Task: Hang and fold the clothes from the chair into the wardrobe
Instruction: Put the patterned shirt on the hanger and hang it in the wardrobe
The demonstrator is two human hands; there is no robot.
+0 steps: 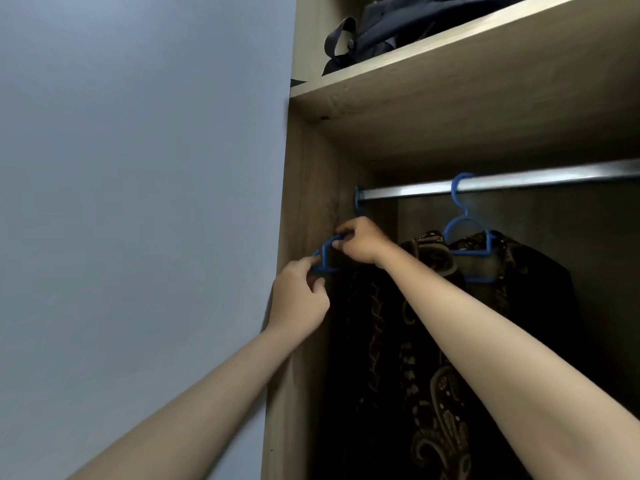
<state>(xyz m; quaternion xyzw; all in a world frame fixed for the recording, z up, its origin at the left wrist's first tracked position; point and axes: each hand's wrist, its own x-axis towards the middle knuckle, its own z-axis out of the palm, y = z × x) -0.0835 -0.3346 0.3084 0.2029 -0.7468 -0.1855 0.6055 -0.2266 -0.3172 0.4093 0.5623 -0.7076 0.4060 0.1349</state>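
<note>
A dark patterned garment [391, 341] hangs from a blue hanger [325, 260] at the left end of the metal rail [519, 183] inside the wardrobe. The hanger's hook [357, 201] sits over the rail by the side wall. My right hand [360, 242] grips the top of this hanger. Just below it, the fingers of my left hand [299, 299] pinch the hanger's left end at the garment's shoulder. A second blue hanger [465, 233] to the right carries another dark patterned garment [519, 271].
The wardrobe's wooden side wall [304, 202] stands right beside the hands. A wooden shelf [450, 81] above the rail holds folded dark blue clothing [398, 26]. A pale blue room wall [138, 202] fills the left.
</note>
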